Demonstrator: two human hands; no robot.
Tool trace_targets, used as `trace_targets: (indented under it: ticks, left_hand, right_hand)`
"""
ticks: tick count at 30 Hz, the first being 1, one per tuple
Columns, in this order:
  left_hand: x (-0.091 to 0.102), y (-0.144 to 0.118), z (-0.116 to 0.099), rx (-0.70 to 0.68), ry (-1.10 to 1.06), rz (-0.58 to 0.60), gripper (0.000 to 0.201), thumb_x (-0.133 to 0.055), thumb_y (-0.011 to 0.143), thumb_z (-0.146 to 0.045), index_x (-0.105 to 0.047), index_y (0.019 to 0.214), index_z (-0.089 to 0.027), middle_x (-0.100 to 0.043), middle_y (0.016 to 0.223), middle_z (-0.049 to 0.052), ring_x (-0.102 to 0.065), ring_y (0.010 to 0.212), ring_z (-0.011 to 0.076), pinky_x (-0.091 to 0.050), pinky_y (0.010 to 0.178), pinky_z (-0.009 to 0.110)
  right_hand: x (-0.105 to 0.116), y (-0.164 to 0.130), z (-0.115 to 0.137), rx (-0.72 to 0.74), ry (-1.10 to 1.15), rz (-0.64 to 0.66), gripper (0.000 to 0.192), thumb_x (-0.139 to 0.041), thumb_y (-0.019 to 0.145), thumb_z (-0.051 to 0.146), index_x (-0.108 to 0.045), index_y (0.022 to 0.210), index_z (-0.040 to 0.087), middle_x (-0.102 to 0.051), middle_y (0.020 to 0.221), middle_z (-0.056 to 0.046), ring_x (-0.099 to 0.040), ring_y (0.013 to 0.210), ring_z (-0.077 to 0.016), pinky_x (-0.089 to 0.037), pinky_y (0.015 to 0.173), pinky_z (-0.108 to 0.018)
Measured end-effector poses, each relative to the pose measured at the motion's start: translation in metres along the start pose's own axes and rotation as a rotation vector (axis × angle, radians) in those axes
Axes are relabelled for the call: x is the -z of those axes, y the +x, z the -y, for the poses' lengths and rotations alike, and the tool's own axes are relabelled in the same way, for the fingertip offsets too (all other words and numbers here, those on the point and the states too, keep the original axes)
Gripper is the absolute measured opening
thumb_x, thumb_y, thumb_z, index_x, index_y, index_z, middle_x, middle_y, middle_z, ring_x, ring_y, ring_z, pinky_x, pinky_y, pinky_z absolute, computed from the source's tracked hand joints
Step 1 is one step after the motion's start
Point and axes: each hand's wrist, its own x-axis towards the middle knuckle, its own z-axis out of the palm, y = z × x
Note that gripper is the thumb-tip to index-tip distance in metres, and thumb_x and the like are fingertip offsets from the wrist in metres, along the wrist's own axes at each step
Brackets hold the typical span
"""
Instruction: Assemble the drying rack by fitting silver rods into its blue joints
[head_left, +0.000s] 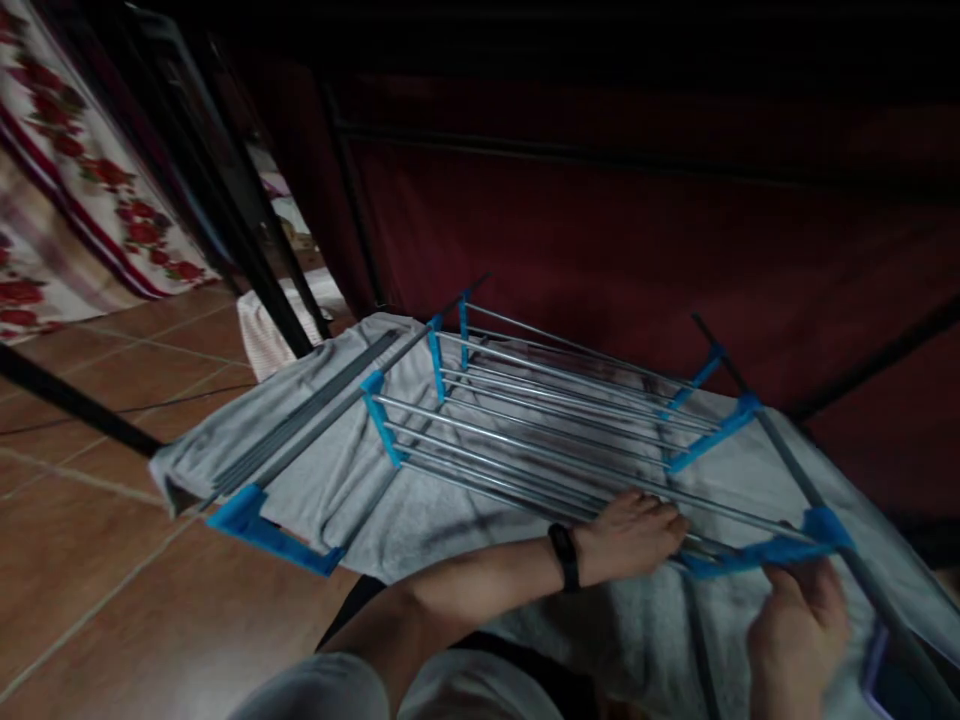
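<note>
A folding drying rack [525, 420] with grey metal rods and blue plastic brackets stands in front of me. A grey towel [330, 470] is spread across it, under the raised rod section. My left hand [630, 535], with a black band at the wrist, reaches across and rests on the near rods by a blue bracket [757, 555]. My right hand [799, 625] is just below that bracket, fingers curled near the towel. Whether either hand truly grips is hard to see.
Brown tiled floor [97, 560] lies to the left. A dark red fabric wall [637, 230] rises behind the rack. Black poles [247, 230] stand at the back left, beside a floral cloth [82, 160] and a pale striped cloth [262, 335].
</note>
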Motion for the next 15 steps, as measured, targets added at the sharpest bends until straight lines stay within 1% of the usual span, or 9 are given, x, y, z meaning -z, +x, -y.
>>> trace_targets:
  ticks: [2, 5, 7, 9, 10, 12, 15]
  left_hand:
    - [0.005, -0.014, 0.004, 0.036, 0.041, -0.024, 0.032, -0.041, 0.102, -0.016, -0.061, 0.126, -0.01, -0.07, 0.109, 0.012, -0.066, 0.098, 0.0231, -0.05, 0.089, 0.038]
    - [0.011, -0.041, 0.014, 0.12, 0.071, -0.034, 0.034, -0.041, 0.102, -0.016, -0.059, 0.13, -0.012, -0.07, 0.112, 0.011, -0.066, 0.101, 0.0231, -0.049, 0.093, 0.038]
    - [0.014, -0.057, 0.02, 0.177, 0.092, -0.015, 0.037, -0.042, 0.101, -0.015, -0.057, 0.135, -0.013, -0.07, 0.115, 0.011, -0.066, 0.105, 0.0232, -0.048, 0.096, 0.037]
    - [0.015, -0.064, 0.023, 0.207, 0.116, 0.009, 0.04, -0.043, 0.1, -0.012, -0.054, 0.138, -0.012, -0.07, 0.116, 0.012, -0.066, 0.107, 0.0231, -0.048, 0.097, 0.037]
    - [0.014, -0.063, 0.023, 0.2, 0.118, 0.019, 0.04, -0.042, 0.1, -0.011, -0.055, 0.138, -0.011, -0.07, 0.116, 0.012, -0.066, 0.107, 0.0229, -0.048, 0.097, 0.036]
    - [0.012, -0.052, 0.019, 0.142, 0.096, 0.032, 0.036, -0.041, 0.1, -0.01, -0.058, 0.132, -0.011, -0.07, 0.116, 0.013, -0.066, 0.106, 0.0228, -0.05, 0.096, 0.036]
    - [0.006, -0.021, 0.008, 0.028, -0.004, 0.059, 0.037, -0.039, 0.1, -0.007, -0.058, 0.132, -0.011, -0.069, 0.121, 0.014, -0.066, 0.11, 0.0226, -0.051, 0.097, 0.036]
  right_hand:
    - [0.001, -0.001, -0.001, -0.015, -0.014, -0.038, 0.05, -0.065, 0.074, 0.034, -0.073, 0.121, 0.022, -0.071, 0.122, -0.012, -0.062, 0.122, -0.0408, -0.038, 0.115, -0.063]
    - [0.0, -0.002, -0.004, -0.04, -0.037, -0.094, 0.052, -0.067, 0.072, 0.035, -0.074, 0.123, 0.025, -0.072, 0.123, -0.015, -0.064, 0.122, -0.0435, -0.041, 0.112, -0.064]
    - [-0.002, -0.001, -0.008, -0.034, -0.059, -0.116, 0.051, -0.067, 0.071, 0.035, -0.075, 0.12, 0.026, -0.073, 0.119, -0.013, -0.066, 0.116, -0.0428, -0.044, 0.109, -0.064]
    - [-0.004, 0.001, -0.011, -0.004, -0.068, -0.115, 0.049, -0.065, 0.071, 0.035, -0.076, 0.117, 0.026, -0.074, 0.114, -0.01, -0.068, 0.11, -0.0397, -0.046, 0.107, -0.061]
    - [-0.005, 0.002, -0.011, 0.012, -0.062, -0.112, 0.048, -0.064, 0.071, 0.035, -0.075, 0.117, 0.026, -0.074, 0.113, -0.009, -0.068, 0.109, -0.0377, -0.046, 0.106, -0.059]
    - [-0.005, 0.003, -0.009, 0.032, -0.056, -0.097, 0.048, -0.064, 0.071, 0.037, -0.075, 0.116, 0.024, -0.074, 0.112, -0.009, -0.068, 0.107, -0.0345, -0.046, 0.107, -0.055]
    - [-0.006, 0.003, -0.002, 0.028, -0.031, -0.057, 0.052, -0.063, 0.073, 0.038, -0.072, 0.122, 0.022, -0.073, 0.119, -0.01, -0.066, 0.112, -0.0308, -0.044, 0.11, -0.05]
